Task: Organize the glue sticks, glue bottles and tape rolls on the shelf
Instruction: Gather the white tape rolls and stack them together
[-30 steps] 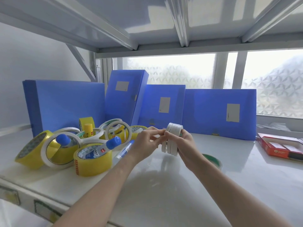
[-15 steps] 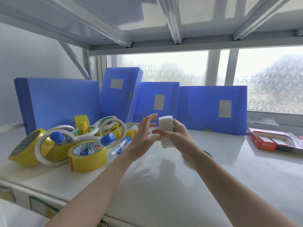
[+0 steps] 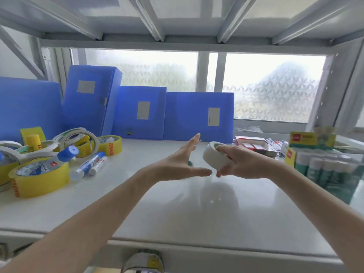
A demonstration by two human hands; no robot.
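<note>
- White metal shelf (image 3: 177, 223) under a ribbed upper deck, with a frosted window behind and blue file boxes (image 3: 199, 115) standing along the back.
- Half a second ago the left hand was next to the white tape rolls; now the left hand (image 3: 177, 164) has let go, its grip flat and empty, fingers straight, just left of the rolls.
- Right hand (image 3: 240, 164) alone carries the white tape rolls (image 3: 213, 156), its grip curled round them, a fingertip hooked in the core, held above the shelf and tilted.
- Compared with then, the rolls sit further right, nearer the packed glue sticks (image 3: 323, 166) well right of the grip.
- Left of the grip, well apart, lies the unsorted pile: yellow tape rolls (image 3: 42, 178), blue-capped glue bottles (image 3: 59, 160), a yellow glue stick (image 3: 34, 142).
- Judgement: the handover is done, and the rolls are likely headed for a clear spot on the shelf; most sorting remains.
</note>
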